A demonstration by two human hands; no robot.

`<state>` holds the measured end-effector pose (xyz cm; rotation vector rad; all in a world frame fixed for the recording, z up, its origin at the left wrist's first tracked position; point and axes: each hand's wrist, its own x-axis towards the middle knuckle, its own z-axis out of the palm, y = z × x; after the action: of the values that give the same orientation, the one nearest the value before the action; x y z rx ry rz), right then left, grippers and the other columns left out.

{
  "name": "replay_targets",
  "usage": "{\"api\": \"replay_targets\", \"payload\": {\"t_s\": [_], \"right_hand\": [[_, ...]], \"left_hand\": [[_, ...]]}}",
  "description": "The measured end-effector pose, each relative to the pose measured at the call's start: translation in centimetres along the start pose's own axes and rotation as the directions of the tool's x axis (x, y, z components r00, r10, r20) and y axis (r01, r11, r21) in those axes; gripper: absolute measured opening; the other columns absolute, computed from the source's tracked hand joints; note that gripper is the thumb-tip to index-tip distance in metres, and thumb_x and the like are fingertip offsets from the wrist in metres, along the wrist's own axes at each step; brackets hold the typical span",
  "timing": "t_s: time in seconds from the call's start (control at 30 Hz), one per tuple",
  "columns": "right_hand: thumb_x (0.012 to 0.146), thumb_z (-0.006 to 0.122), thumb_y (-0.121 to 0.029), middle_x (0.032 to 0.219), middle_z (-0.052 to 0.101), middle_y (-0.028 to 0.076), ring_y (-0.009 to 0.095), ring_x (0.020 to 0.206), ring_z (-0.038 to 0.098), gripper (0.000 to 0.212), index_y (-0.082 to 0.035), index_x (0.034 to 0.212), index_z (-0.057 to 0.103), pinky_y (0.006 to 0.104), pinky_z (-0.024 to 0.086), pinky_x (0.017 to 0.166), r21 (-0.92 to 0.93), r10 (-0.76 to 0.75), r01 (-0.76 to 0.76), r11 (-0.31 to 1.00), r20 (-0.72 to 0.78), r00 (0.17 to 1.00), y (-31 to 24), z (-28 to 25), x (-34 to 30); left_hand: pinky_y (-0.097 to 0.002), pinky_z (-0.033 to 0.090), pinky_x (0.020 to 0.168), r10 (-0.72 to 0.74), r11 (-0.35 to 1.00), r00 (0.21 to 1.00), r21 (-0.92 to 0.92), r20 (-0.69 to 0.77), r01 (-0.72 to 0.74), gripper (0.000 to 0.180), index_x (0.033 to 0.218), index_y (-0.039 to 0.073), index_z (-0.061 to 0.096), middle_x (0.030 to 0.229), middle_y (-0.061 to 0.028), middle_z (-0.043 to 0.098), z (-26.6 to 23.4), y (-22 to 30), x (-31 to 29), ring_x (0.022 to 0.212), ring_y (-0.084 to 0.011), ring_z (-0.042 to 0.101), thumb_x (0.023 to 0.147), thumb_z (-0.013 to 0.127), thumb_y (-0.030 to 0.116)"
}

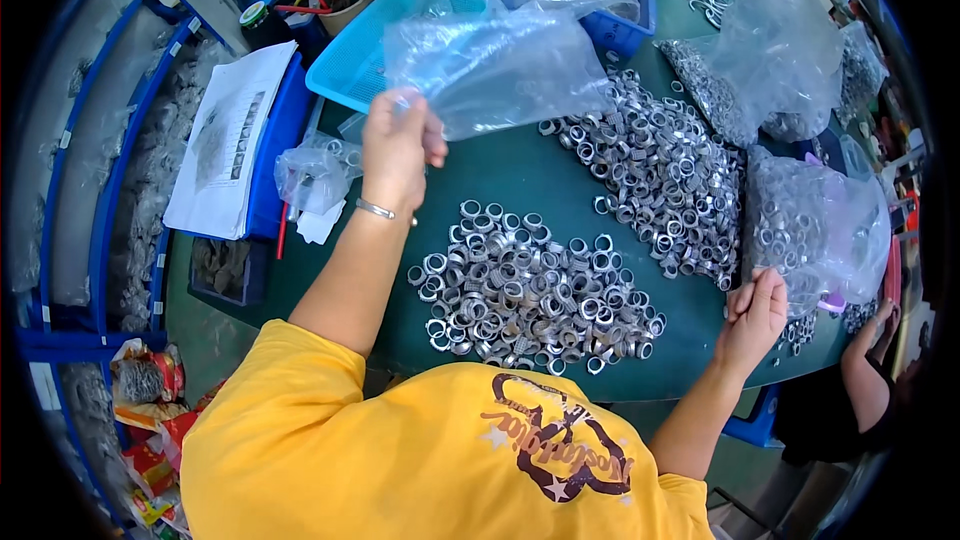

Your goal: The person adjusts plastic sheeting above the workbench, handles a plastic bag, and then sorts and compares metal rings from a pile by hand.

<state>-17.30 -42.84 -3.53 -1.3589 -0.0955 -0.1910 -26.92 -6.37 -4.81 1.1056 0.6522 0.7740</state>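
Note:
My left hand [398,145] is closed on a clear plastic bag [510,70], raised over the table and partly covering a light-blue basket [345,65]. The bag looks flat, with nothing visible inside. My right hand [757,308] has its fingers curled together by the lower edge of a clear bag filled with metal rings [800,215]; whether it grips anything is hidden. In front of me lies a loose pile of small grey metal rings [540,290]. A larger pile of similar rings [670,175] spreads behind it to the right.
Papers [225,145] lean on a blue bin at left, near a small crumpled bag [315,175]. A blue crate [630,20] stands at the back. More filled bags [780,50] crowd the back right. Another person's arm [868,370] shows at far right. Shelving [100,160] lines the left.

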Motion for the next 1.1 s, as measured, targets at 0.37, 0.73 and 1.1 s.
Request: {"api": "replay_targets", "payload": {"t_s": [0.37,0.73,1.1], "right_hand": [[0.095,0.048,-0.018,0.053,0.041,-0.002,0.005,0.044,0.033,0.018,-0.003,0.086,0.055,0.0182,0.026,0.043,-0.113,0.148,-0.134,0.984,0.123,0.981,0.9,-2.1,-1.6],[0.090,0.054,-0.013,0.060,0.049,0.000,0.005,0.051,0.044,0.013,-0.001,0.090,0.059,0.0177,0.034,0.046,-0.290,0.174,-0.121,0.949,0.164,0.971,0.9,-1.3,-2.6],[0.087,0.058,-0.008,0.066,0.051,-0.002,0.005,0.056,0.046,0.012,-0.001,0.098,0.057,0.0173,0.037,0.049,-0.315,0.233,-0.204,0.927,0.057,0.971,1.9,-5.7,-5.1]], "left_hand": [[-0.0290,0.053,0.075,-0.498,0.789,0.867,-0.420,-0.007,0.449,0.023,0.114,-0.003,0.044,0.111,-0.0178,0.056,-1.7,-4.6,-3.0,0.095,-0.0236,0.060,0.092,0.041,0.003],[-0.0426,0.028,0.105,-0.438,0.793,0.897,-0.492,-0.050,0.360,0.035,0.124,0.001,0.040,0.128,-0.0179,0.044,-1.9,-3.5,-0.9,0.122,-0.0304,0.040,0.096,0.040,0.022],[-0.0453,0.025,0.109,-0.543,0.509,0.758,-0.576,0.363,0.640,0.046,0.128,-0.009,0.026,0.137,-0.0276,0.025,-6.2,-2.8,-1.7,0.130,-0.0367,0.027,0.092,0.043,0.011]]}}
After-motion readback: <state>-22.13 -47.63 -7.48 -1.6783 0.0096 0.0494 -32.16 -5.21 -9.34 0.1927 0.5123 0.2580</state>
